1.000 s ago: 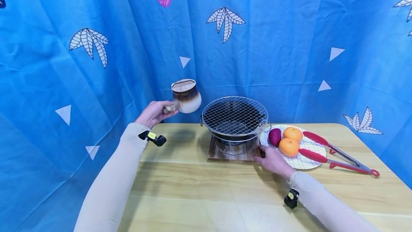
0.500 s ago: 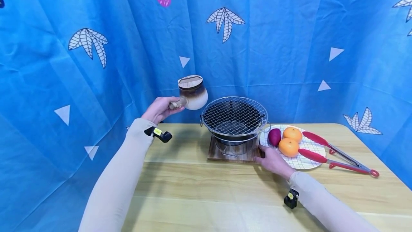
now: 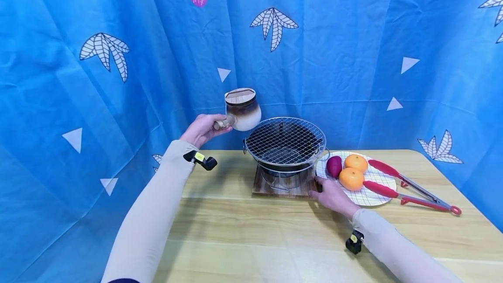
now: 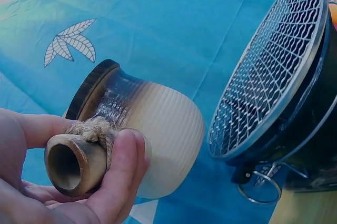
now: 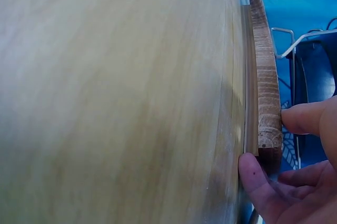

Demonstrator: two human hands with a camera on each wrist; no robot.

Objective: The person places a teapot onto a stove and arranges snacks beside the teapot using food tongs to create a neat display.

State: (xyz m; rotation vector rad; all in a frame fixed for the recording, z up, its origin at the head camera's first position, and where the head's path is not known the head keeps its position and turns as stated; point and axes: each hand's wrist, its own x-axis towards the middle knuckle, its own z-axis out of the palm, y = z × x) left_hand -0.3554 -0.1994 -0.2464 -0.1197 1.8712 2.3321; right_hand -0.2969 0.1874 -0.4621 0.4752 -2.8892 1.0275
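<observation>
left hand [image 3: 206,130] pinches the handle [image 3: 221,124]; lidded pot [image 3: 246,118] hangs midair, left of grill [image 3: 286,168]: one-handed hold may twist, dropping lid [image 3: 240,96] if loose, or clip grill if carried low. right hand [image 3: 334,197] grips near right corner of wooden board [image 3: 261,187]; tugging might tip grill.

on the worktop [image 3: 251,239], a board [image 3: 260,188] under a grill [image 3: 284,142]. up to the left, a pot [image 3: 246,116]. to the right, a plate [image 3: 370,198] with fruit [image 3: 351,179] and tong tips [image 3: 379,188] on top. behind, a curtain [image 3: 334,69].
</observation>
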